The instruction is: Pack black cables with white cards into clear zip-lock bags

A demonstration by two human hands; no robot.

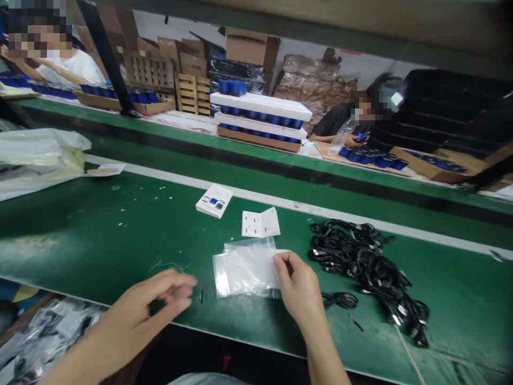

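My right hand [298,286] pinches the right edge of a small stack of clear plastic bags [244,267] lying on the green belt [120,230]. My left hand [154,302] hovers to the left of the bags, fingers loosely spread and blurred, holding nothing. A white folded card [260,223] lies just beyond the bags. Farther back sits a small white product box [214,200]. A heap of coiled black cables [360,262] spreads to the right of my right hand, and one single coil [340,299] lies close to my wrist.
A white plastic bag bundle [36,160] lies at the left. Across the belt, stacked white trays with blue items [260,120] and cardboard trays [425,163] stand on the far table. Two other people sit there. Clear packets [44,331] lie below the near edge.
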